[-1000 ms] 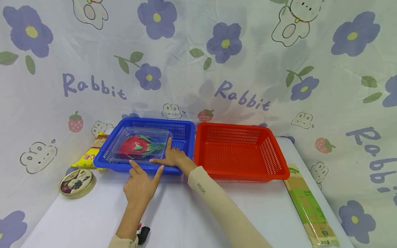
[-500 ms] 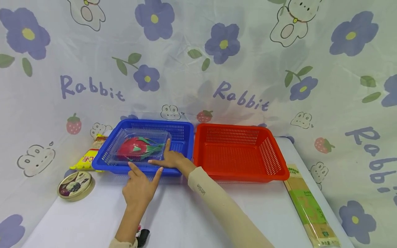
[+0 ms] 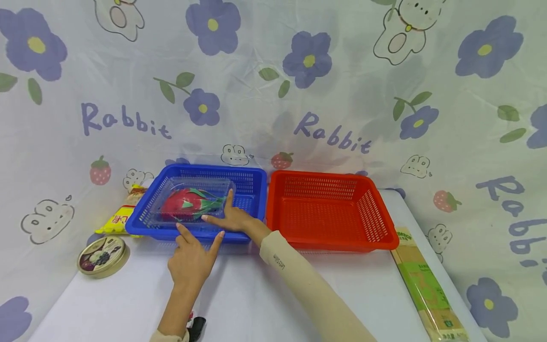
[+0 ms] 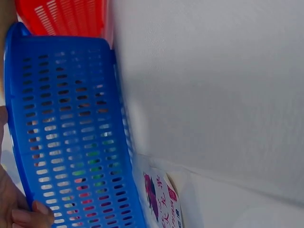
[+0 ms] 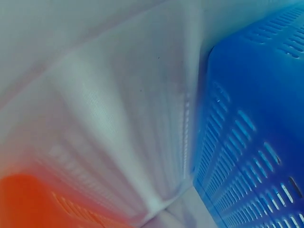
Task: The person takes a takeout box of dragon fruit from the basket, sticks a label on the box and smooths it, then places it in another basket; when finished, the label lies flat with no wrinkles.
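Clear box (image 3: 159,211) in blue basket (image 3: 259,192)

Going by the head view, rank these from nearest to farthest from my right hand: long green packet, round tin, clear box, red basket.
1. Clear box: right at the right hand, inside the blue basket.
2. Red basket: just to its right.
3. Round tin: table's left side.
4. Long green packet: table's right edge.

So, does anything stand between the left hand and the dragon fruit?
Yes: the near wall of the blue basket, with most of the left hand outside it, then the clear plastic container holding the dragon fruit.
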`<state>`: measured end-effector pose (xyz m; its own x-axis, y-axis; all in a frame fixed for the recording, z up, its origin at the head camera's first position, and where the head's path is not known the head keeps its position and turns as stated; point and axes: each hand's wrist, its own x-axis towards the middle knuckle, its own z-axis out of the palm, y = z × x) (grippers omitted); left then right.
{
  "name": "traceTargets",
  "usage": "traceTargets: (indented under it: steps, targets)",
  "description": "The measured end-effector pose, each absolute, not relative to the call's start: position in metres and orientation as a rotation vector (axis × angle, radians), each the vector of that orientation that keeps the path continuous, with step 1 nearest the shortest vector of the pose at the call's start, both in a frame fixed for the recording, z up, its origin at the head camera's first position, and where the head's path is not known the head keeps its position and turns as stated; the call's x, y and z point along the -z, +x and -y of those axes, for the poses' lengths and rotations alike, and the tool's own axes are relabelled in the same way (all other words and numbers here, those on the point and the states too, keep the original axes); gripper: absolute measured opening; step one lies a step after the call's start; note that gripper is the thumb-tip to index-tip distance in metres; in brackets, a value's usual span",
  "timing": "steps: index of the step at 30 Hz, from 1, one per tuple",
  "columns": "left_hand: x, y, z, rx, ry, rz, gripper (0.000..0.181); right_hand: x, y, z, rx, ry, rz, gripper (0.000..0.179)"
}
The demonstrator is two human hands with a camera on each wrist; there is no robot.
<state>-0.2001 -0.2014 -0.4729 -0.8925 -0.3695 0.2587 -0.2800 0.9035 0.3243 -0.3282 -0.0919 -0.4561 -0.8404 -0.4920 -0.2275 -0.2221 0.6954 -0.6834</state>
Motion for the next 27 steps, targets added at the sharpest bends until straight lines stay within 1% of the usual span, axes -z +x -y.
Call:
traceTargets:
  steps: [7,14,27]
  targets:
    - [0.4711,-0.1996,0.201,0.403,0.473,2.761,0.124,0.4529,-0.3313,0.0938,1.137,-0.496,-2.405,0.111]
    - [0.4715,-0.1989,0.2011,0.397,0.472,2.765,0.123,0.4523,-0.3332,0.0956,1.227,-0.469,-2.346,0.107]
    - [0.4728,-0.199,0.2008,0.396,0.466,2.753,0.123,0.4468,-0.3365,0.1008,1.517,-0.242,-2.101,0.099]
